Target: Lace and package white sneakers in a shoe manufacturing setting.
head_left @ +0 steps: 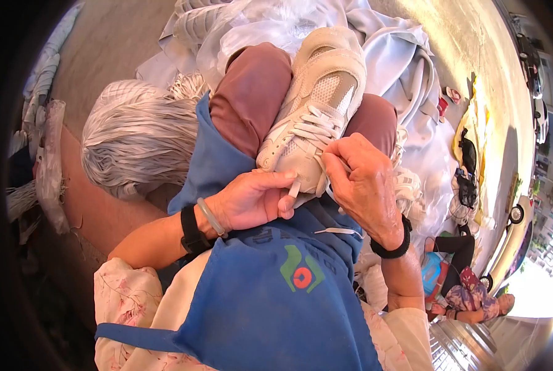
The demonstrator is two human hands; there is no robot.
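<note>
A beige sneaker point(345, 68) with mesh panels lies on my lap between my knees, its toe pointing away from me. White shoelaces point(316, 128) cross its middle in several rows. At the heel end, my left hand point(251, 199) is closed, its thumb and fingers around a short white strip point(295, 187) that looks like lace. My right hand point(364, 185) pinches beside the eyelets on the shoe's right side; its fingertips partly hide what looks like the shoelace. One loose lace end point(335, 230) lies over my blue apron point(258, 309).
A thick bundle of whitish laces point(134, 139) sits left of my knee. Pale cloth and plastic sheeting point(400, 55) spread beyond the shoe. More light shoes point(407, 188) lie right of my knee. Another person point(468, 297) sits at the far right, near a parked car point(512, 241).
</note>
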